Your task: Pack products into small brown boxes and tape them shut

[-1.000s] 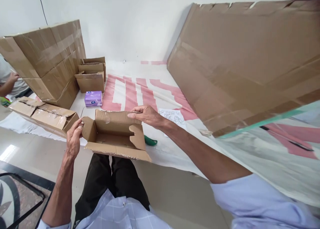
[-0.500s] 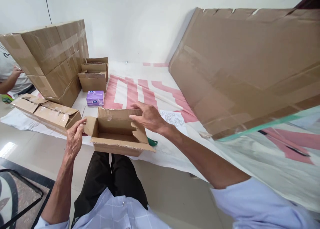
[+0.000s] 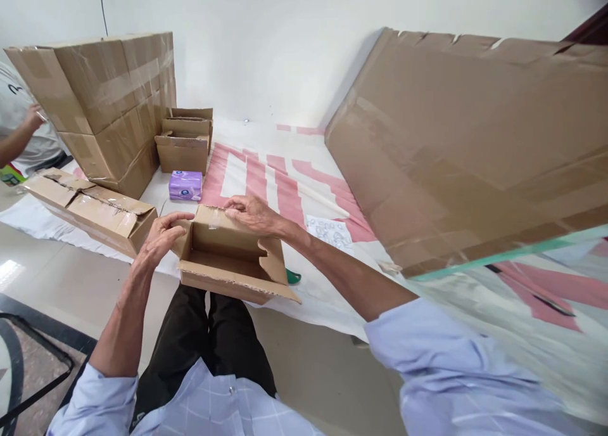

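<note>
In front of me a small open cardboard box [image 3: 232,287] stands at the table's near edge, its flaps folded outward and its inside bare. My right hand [image 3: 254,215] pinches the top of the far flap [image 3: 212,217], fingers along its edge. At the box's left end is my left hand [image 3: 164,234], thumb and fingers stretched out and apart beside the left flap [image 3: 183,239]. Part of that flap is hidden behind the hand. A green object [image 3: 294,276] shows partly at the box's right side.
Left lies a long taped carton [image 3: 95,211], with stacked taped cartons [image 3: 114,100] behind. Two small open boxes [image 3: 183,152] and a purple tissue pack [image 3: 185,185] are beyond. A printed sheet [image 3: 329,231] and big cardboard panel [image 3: 475,151] are right. Another person's arm [image 3: 19,138] is far left.
My right hand has moved left from the box's right end along the far flap. My left hand has let go of the left flap's edge and opened, moving slightly right and up.
</note>
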### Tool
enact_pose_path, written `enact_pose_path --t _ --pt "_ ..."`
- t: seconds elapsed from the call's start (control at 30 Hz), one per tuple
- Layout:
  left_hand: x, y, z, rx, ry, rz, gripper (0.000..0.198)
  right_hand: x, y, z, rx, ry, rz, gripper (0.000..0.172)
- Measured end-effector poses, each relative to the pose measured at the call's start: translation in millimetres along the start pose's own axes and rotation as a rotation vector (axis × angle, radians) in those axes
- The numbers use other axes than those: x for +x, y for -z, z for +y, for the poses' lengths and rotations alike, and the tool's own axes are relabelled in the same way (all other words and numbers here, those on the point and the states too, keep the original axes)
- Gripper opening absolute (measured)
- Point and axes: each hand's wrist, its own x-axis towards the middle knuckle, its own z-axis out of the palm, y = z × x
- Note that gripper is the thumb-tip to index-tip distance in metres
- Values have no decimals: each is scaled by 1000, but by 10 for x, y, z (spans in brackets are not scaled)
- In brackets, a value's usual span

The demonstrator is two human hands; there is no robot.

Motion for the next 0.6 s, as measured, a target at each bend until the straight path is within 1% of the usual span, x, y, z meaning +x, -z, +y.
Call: enact_pose_path --t 0.07,0.1,0.2,0.27,0.3,0.37,0.43,0.47,0.53,0.6 --pt "33 -27 -17 -28 68 -57 48 -17 -51 -2 -64 87 82 25" --pt "43 -41 -27 -43 80 -77 48 -31 -81 -10 -110 151 98 27" --pt "58 -76 -59 -64 29 -82 46 -78 -163 -35 -262 316 60 37" --pt "61 -87 -68 -50 13 -88 45 -97 -202 -31 -368 366 31 43" --pt "60 -87 -66 -43 15 -90 44 -102 -217 -19 -414 381 29 43" --pt "50 -79 -43 -34 25 -101 44 -102 -245 19 -469 416 62 33" --pt "36 -56 8 -32 21 -118 47 -95 -275 58 -460 454 137 20" --pt "32 -39 41 -34 16 -129 49 -90 -291 71 -432 469 179 18" --pt "40 -1 114 -54 13 -154 59 -73 -323 67 -327 488 263 24" --pt "88 27 177 -89 23 -181 73 -51 -345 20 -167 475 354 27"
